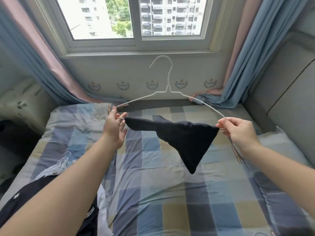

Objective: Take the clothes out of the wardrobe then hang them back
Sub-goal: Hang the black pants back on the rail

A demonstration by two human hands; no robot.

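Dark clothes (51,193) and spare hangers (62,165) lie nearest on the bed (153,193). Above it, left hand (114,128) and right hand (238,132) each pinch an end of the white hanger (167,91), its dark garment (185,133) bunched on the bar; best spread evenly, hanger level

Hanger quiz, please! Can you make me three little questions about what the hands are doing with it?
1. True or false: the white hanger is held up above the checked bed.
2. What is draped over the hanger's bottom bar? A) a dark garment B) a yellow towel C) a red sock
3. Fill the gap: the left hand and the right hand each pinch one ___ of the hanger.
Key: 1 true; 2 A; 3 end.
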